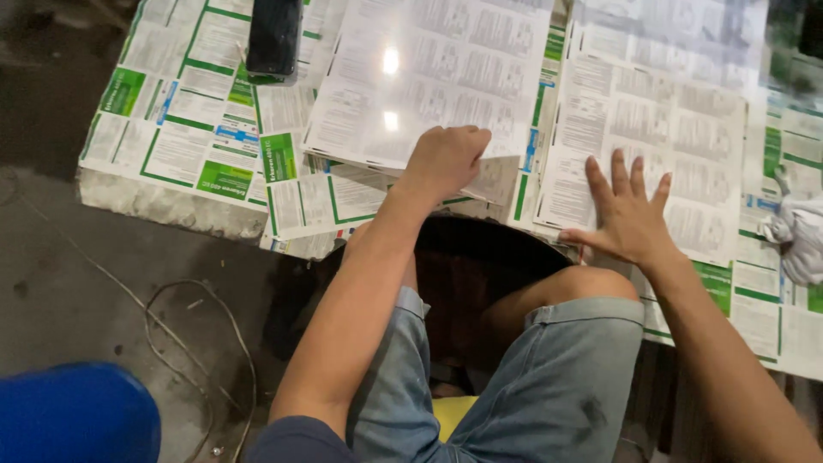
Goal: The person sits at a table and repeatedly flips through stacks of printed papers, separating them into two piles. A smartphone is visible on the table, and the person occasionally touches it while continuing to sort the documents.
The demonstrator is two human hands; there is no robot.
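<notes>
We see two stacks of glossy white printed sheets lying flat: the left stack (429, 81) has its near corner lifted, and the right stack (664, 146) lies just beside it.

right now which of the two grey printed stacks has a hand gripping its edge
The left stack: the left hand curls over its near edge. The right hand lies flat, fingers spread, on the right stack.

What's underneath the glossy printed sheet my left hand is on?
Under the glossy sheet held by the left hand, green-and-white printed sheets show at its edges. The surface beneath them is covered.
</notes>
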